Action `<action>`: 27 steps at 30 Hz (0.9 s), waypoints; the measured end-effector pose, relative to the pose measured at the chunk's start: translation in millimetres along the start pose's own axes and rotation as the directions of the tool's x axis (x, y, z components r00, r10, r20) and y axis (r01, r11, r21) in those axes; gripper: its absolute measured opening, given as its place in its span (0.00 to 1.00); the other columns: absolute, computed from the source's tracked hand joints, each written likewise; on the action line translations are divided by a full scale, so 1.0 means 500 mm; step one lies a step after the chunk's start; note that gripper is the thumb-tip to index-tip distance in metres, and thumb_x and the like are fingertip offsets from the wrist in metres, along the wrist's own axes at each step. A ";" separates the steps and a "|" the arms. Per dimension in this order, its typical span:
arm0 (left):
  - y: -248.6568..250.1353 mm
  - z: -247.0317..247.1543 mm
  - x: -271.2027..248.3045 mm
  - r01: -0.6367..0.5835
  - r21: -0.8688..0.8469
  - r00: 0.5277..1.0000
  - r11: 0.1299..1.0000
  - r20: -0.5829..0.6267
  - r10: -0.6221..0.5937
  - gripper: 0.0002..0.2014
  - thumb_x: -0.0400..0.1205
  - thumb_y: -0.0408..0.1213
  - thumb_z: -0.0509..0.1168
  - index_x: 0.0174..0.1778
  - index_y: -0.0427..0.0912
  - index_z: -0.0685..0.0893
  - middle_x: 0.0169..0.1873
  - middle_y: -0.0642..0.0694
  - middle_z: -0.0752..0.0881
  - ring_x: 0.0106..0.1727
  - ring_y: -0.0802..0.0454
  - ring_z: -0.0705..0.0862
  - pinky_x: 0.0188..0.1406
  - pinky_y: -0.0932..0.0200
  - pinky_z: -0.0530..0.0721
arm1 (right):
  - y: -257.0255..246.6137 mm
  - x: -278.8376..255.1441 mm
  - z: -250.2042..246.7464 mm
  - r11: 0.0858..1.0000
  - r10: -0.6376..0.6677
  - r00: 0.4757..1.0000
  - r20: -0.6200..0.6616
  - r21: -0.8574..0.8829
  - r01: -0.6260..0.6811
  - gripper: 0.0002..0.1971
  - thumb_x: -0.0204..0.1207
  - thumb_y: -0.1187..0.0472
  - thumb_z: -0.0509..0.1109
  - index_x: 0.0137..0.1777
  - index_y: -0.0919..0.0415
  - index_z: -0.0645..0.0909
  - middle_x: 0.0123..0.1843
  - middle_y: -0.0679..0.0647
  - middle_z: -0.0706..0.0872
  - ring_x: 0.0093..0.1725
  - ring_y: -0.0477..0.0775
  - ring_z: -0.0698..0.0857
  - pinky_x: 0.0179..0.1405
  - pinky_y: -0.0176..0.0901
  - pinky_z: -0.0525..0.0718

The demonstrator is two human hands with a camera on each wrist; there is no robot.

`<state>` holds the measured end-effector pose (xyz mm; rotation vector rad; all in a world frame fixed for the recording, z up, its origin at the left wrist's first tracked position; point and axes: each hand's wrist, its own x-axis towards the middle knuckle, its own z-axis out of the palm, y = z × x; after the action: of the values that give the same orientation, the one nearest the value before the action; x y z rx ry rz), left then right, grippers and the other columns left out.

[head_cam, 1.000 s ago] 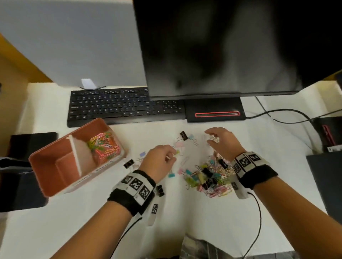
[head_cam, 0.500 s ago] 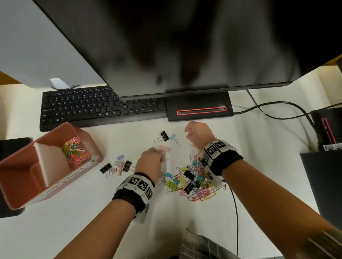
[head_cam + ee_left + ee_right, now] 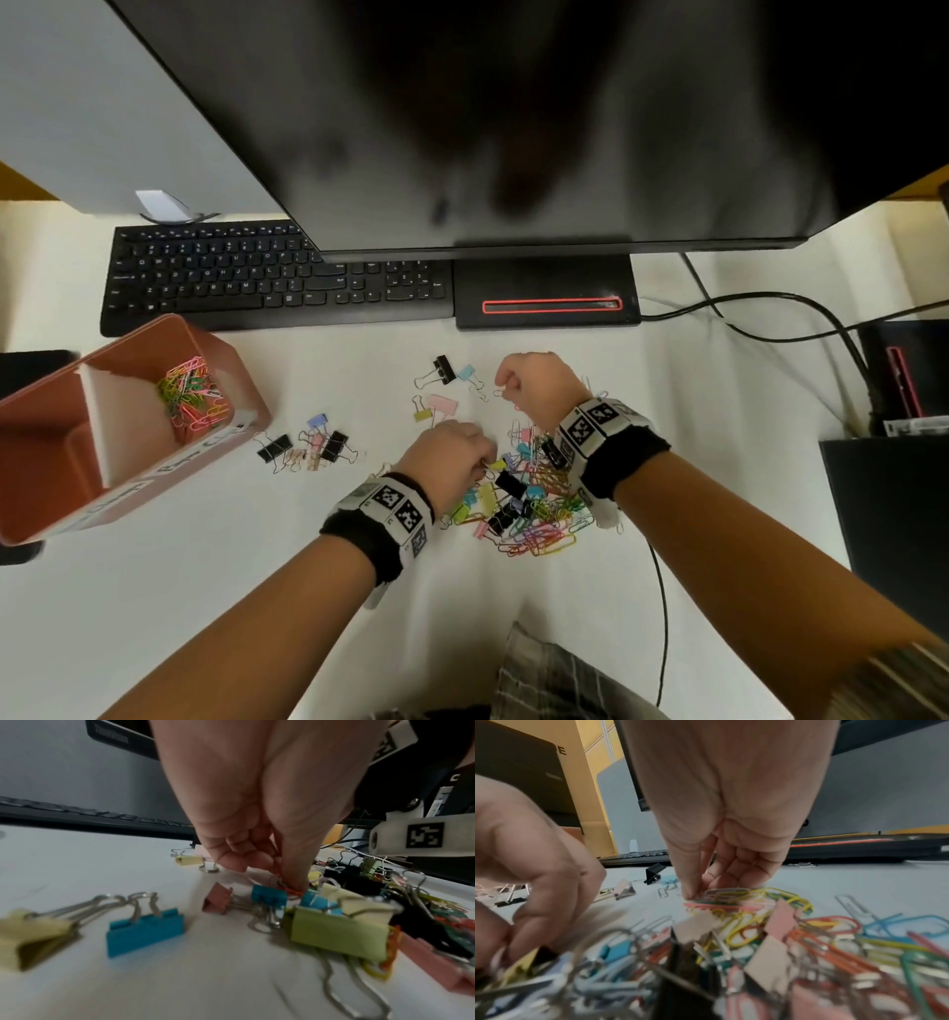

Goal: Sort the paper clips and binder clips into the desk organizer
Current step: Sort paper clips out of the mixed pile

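Note:
A heap of coloured paper clips and binder clips (image 3: 531, 501) lies mid-desk. My left hand (image 3: 482, 462) reaches into its left edge; in the left wrist view the thumb and fingers (image 3: 293, 882) pinch an orange paper clip (image 3: 291, 892) beside blue binder clips (image 3: 268, 897). My right hand (image 3: 506, 386) is at the heap's far edge, fingers curled; its fingertips (image 3: 693, 892) pinch a small bunch of paper clips (image 3: 727, 892). The pink desk organizer (image 3: 241, 370) stands at the left, with paper clips (image 3: 192, 395) in one compartment.
Several binder clips (image 3: 308, 447) lie grouped between organizer and heap. More binder clips (image 3: 442, 390) lie beyond the hands. A keyboard (image 3: 267, 277), monitor base (image 3: 547, 303) and overhanging screen close the far side. Cables (image 3: 770, 308) and dark items sit at the right.
My left hand has drawn back from the pink binder clip and gone into the heap's left edge. The right hand has stayed at the far edge. The head view has shifted.

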<state>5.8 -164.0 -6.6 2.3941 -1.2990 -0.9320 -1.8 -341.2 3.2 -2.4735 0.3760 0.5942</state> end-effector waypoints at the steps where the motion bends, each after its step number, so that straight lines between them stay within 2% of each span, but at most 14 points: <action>1: 0.001 0.000 0.004 0.012 0.017 1.000 1.000 0.000 -0.012 0.06 0.80 0.34 0.61 0.50 0.45 0.82 0.45 0.47 0.80 0.50 0.46 0.78 0.53 0.52 0.79 | -0.001 -0.001 -0.004 1.000 -0.002 1.000 0.016 -0.015 0.002 0.10 0.77 0.66 0.63 0.54 0.58 0.83 0.54 0.55 0.88 0.53 0.56 0.85 0.60 0.50 0.83; 4: 0.001 -0.001 0.008 0.055 0.009 0.998 0.998 -0.002 -0.055 0.04 0.80 0.34 0.61 0.46 0.43 0.81 0.44 0.47 0.77 0.48 0.47 0.78 0.49 0.50 0.81 | 0.002 -0.007 -0.009 0.994 -0.012 0.997 0.072 -0.108 0.019 0.11 0.75 0.64 0.63 0.52 0.55 0.84 0.54 0.51 0.87 0.55 0.54 0.84 0.62 0.52 0.81; 7: -0.013 -0.007 0.004 0.083 -0.020 0.996 0.996 -0.034 -0.084 0.03 0.80 0.32 0.60 0.43 0.42 0.78 0.41 0.49 0.74 0.44 0.49 0.75 0.46 0.53 0.79 | -0.003 -0.013 0.000 0.994 -0.066 0.997 0.035 -0.082 0.068 0.08 0.75 0.61 0.64 0.47 0.55 0.85 0.53 0.52 0.84 0.50 0.56 0.84 0.59 0.54 0.81; 11: -0.037 -0.022 -0.011 0.131 -0.194 0.984 0.972 -0.093 -0.151 0.04 0.80 0.33 0.62 0.41 0.43 0.78 0.42 0.46 0.83 0.45 0.49 0.81 0.51 0.49 0.82 | -0.038 -0.006 0.038 0.991 -0.118 0.993 -0.007 -0.057 0.117 0.07 0.76 0.63 0.65 0.46 0.59 0.85 0.56 0.56 0.80 0.47 0.61 0.85 0.54 0.54 0.84; 14: -0.050 -0.039 -0.028 0.162 -0.324 0.949 0.932 -0.206 -0.236 0.04 0.81 0.36 0.63 0.48 0.44 0.82 0.45 0.50 0.84 0.43 0.54 0.83 0.46 0.61 0.83 | -0.055 0.014 0.055 0.993 -0.073 0.997 -0.007 -0.096 0.072 0.08 0.76 0.68 0.64 0.49 0.59 0.84 0.56 0.58 0.82 0.53 0.61 0.84 0.56 0.52 0.83; 16: -0.058 -0.053 -0.042 0.170 -0.370 0.921 0.913 -0.271 -0.281 0.04 0.80 0.35 0.65 0.49 0.43 0.83 0.44 0.52 0.82 0.40 0.59 0.80 0.40 0.74 0.77 | -0.058 0.019 0.054 0.995 -0.053 0.999 0.012 -0.084 0.054 0.11 0.76 0.70 0.62 0.53 0.59 0.82 0.55 0.59 0.84 0.54 0.61 0.83 0.56 0.50 0.82; 18: -0.065 -0.061 -0.056 0.179 -0.349 0.911 0.920 -0.295 -0.289 0.05 0.78 0.35 0.68 0.48 0.41 0.83 0.41 0.50 0.81 0.38 0.58 0.78 0.38 0.78 0.71 | -0.057 0.020 0.050 0.996 -0.062 0.998 0.031 -0.059 0.064 0.12 0.77 0.70 0.61 0.58 0.61 0.79 0.55 0.59 0.85 0.55 0.60 0.83 0.55 0.49 0.82; 20: -0.064 -0.060 -0.065 0.195 -0.351 0.918 0.916 -0.263 -0.296 0.06 0.77 0.35 0.69 0.48 0.41 0.84 0.40 0.49 0.82 0.37 0.57 0.79 0.36 0.79 0.72 | -0.058 0.015 0.039 0.993 -0.086 0.993 0.077 -0.078 0.092 0.12 0.78 0.69 0.59 0.57 0.60 0.80 0.56 0.58 0.86 0.55 0.58 0.83 0.57 0.47 0.81; 22: -0.056 -0.047 -0.068 0.211 -0.370 0.929 0.905 -0.211 -0.303 0.06 0.77 0.35 0.69 0.48 0.40 0.83 0.39 0.49 0.82 0.34 0.59 0.80 0.34 0.77 0.76 | -0.052 0.008 0.020 0.991 -0.102 0.988 0.118 -0.079 0.111 0.12 0.79 0.66 0.59 0.55 0.59 0.82 0.55 0.56 0.86 0.56 0.56 0.83 0.59 0.46 0.81; 25: -0.046 -0.019 -0.056 0.276 -0.291 0.922 0.916 -0.188 -0.337 0.06 0.78 0.37 0.68 0.50 0.43 0.83 0.40 0.51 0.81 0.39 0.55 0.80 0.45 0.63 0.82 | -0.022 -0.009 -0.028 0.995 -0.102 0.990 0.099 -0.007 0.103 0.09 0.78 0.62 0.64 0.52 0.59 0.85 0.51 0.52 0.82 0.52 0.52 0.82 0.57 0.41 0.79; 27: -0.044 -0.010 -0.037 0.331 -0.235 0.915 0.914 -0.156 -0.372 0.02 0.79 0.38 0.66 0.45 0.46 0.82 0.39 0.53 0.80 0.42 0.53 0.81 0.46 0.59 0.81 | 0.003 -0.021 -0.049 0.991 -0.127 0.986 0.109 -0.037 0.132 0.07 0.76 0.61 0.67 0.48 0.58 0.86 0.51 0.51 0.82 0.51 0.53 0.82 0.57 0.43 0.81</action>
<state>16.2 -136.5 -6.1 2.5220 -0.6735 -0.8400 -3.6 -355.0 25.9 -2.4728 0.1610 0.6828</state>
